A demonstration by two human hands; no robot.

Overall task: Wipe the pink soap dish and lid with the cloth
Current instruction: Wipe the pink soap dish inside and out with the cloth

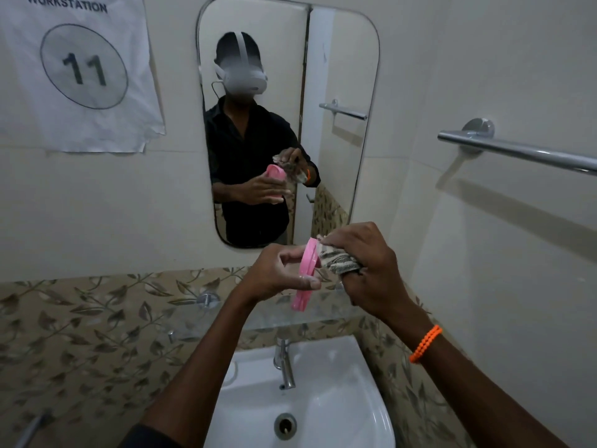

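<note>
My left hand (277, 273) holds a pink soap dish piece (305, 274) on edge, upright, above the glass shelf. I cannot tell whether it is the dish or the lid. My right hand (365, 263) grips a bunched striped grey-and-white cloth (337, 261) and presses it against the right face of the pink piece near its top. An orange bead bracelet (425, 343) sits on my right wrist. The mirror (342, 150) repeats both hands, the pink piece and the cloth.
A glass shelf (226, 321) runs under my hands, above a white washbasin (326, 405) with a chrome tap (285, 363). A chrome towel rail (517, 150) juts from the right wall. A paper sign (80, 69) marked 11 hangs at upper left.
</note>
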